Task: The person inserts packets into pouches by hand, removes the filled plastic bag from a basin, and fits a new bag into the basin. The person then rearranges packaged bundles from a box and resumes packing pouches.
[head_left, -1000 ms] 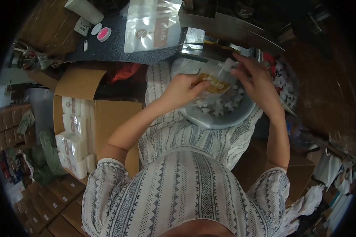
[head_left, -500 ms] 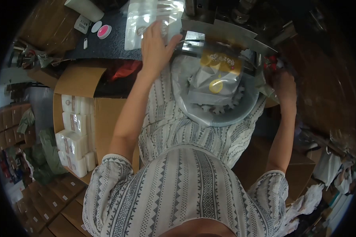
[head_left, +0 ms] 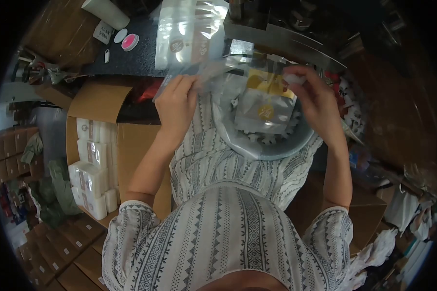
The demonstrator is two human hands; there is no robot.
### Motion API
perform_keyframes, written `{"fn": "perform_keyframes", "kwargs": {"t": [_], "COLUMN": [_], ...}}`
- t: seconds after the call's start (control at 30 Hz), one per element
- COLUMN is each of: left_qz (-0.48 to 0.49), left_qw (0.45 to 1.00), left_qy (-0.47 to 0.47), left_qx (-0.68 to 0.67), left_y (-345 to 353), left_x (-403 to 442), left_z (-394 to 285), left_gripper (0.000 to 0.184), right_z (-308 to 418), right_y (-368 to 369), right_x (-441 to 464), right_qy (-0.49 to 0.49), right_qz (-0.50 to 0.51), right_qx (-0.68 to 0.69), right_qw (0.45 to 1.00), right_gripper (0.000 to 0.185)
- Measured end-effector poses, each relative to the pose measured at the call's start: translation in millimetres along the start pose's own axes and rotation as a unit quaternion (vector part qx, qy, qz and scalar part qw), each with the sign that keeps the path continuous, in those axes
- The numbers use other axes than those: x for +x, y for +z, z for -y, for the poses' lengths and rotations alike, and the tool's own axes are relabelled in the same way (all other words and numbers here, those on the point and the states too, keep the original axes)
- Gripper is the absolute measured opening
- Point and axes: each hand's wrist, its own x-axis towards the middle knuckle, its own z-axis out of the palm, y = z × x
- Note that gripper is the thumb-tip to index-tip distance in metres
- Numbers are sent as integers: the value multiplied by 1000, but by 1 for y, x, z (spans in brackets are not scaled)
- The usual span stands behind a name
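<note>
My left hand (head_left: 176,107) is closed on the edge of a clear plastic pouch (head_left: 210,72), which is blurred by motion. My right hand (head_left: 320,104), thumb and fingers pinched, holds a small whitish piece (head_left: 293,79) whose kind I cannot make out. Below and between the hands, a plastic-lined basin (head_left: 250,149) rests on my lap. In it lie grey-and-yellow pouches (head_left: 264,123) over white notched pieces (head_left: 268,139). Left of the basin's far side, a stack of clear printed pouches (head_left: 172,34) lies on the dark tabletop (head_left: 143,60).
An open carton (head_left: 138,160) at my left holds white packs (head_left: 93,152). On the tabletop are a round pink tin (head_left: 129,42) and a white cup (head_left: 106,13). A metal machine edge (head_left: 301,41) spans the far side. More white pieces (head_left: 355,116) lie at right.
My left hand has drawn a clear pouch off the stack towards me. My right hand has come in from the right with a small whitish piece, above the basin's right side.
</note>
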Motion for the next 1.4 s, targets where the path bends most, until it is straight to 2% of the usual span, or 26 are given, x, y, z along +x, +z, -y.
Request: {"fn": "perform_keyframes", "kwargs": {"t": [0.17, 0.23, 0.3, 0.37, 0.43, 0.5, 0.53, 0.57, 0.6, 0.63, 0.7, 0.73, 0.77, 0.8, 0.87, 0.9, 0.93, 0.97, 1.0, 1.03, 1.1, 1.17, 1.23, 1.3, 1.33, 1.4], "left_qz": [20, 77, 118, 159, 307, 328, 349, 348, 342, 333, 331, 330, 332, 330, 325, 199, 67, 71, 34, -6, 8, 97, 88, 76, 36, -4], "left_qw": [997, 987, 977, 962, 860, 838, 812, 812, 766, 713, 708, 703, 703, 714, 728, 864, 952, 952, 999, 972, 971, 992, 995, 995, 999, 1000], "left_qy": [41, 85, 74, 63, -152, -195, -238, -239, -292, -343, -347, -352, -353, -342, -325, -235, -136, -136, -31, 73, 115, 25, -14, -52, -38, -20], "left_qx": [-60, -113, -162, -213, -377, -391, -402, -402, -459, -513, -518, -522, -521, -515, -508, -398, -266, -266, -23, 222, 212, 77, 51, 27, 9, -9], "left_y": [-2, 0, 12, 23, 32, 48, 57, 66, 74, 78, 77, 75, 75, 74, 71, 70, 67, 68, 73, 79, 71, 45, 24, 9, 5, -2], "left_x": [-1, -3, -7, -9, -1, 16, 25, 32, 38, 41, 42, 42, 40, 38, 41, 46, 46, 41, 36, 28, 10, 7, 1, -1, -2, -1], "left_z": [-22, -27, -29, -36, -52, -54, -53, -54, -55, -56, -59, -61, -60, -57, -42, -26, -10, 8, 27, 41, 46, 48, 44, 28, 13, -6], "left_gripper": [15, 15, 13, 12, 18, 19, 26, 26, 26, 27, 30, 33, 33, 35, 38, 41, 44, 44, 43, 42, 43, 28, 22, 16, 10, 5], "right_z": [-5, -7, -9, -22, -28, -31, -27, -20, -17, -22, -38, -65, -106, -137, -167, -172, -165, -147, -130, -115, -88, -80, -60, -25, -17, -2], "right_y": [17, 18, 20, 22, 18, 7, -2, -15, -24, -30, -44, -54, -60, -62, -61, -61, -59, -58, -59, -58, -54, -56, -56, -39, -25, 0], "right_x": [3, 1, -1, -2, -2, -5, -8, -11, -13, -12, -3, 7, 19, 26, 30, 34, 32, 30, 31, 29, 21, 1, -15, -16, -13, -5], "right_qy": [-4, -16, -21, -1, 14, -37, -38, 49, 136, 136, 198, 199, 79, -44, -28, -14, -11, 17, 40, 39, 113, 110, 107, 71, 72, -57], "right_qz": [10, 28, 62, 22, -18, -144, -142, -115, -87, -87, -154, -155, -144, -129, -129, -126, -126, -113, -104, -106, -147, -152, -152, -63, -64, -20], "right_qx": [59, 54, 87, 87, 87, -78, -79, -144, -208, -208, -227, -227, -363, -486, -489, -492, -490, -459, -428, -428, -414, -348, -285, -99, -98, -147], "right_qw": [998, 998, 994, 996, 996, 986, 986, 982, 965, 965, 941, 941, 917, 863, 863, 861, 862, 881, 897, 897, 891, 918, 940, 990, 991, 987], "right_gripper": [14, 15, 14, 15, 16, 22, 22, 25, 29, 29, 29, 29, 30, 31, 30, 29, 29, 27, 26, 26, 18, 17, 16, 26, 26, 27]}}
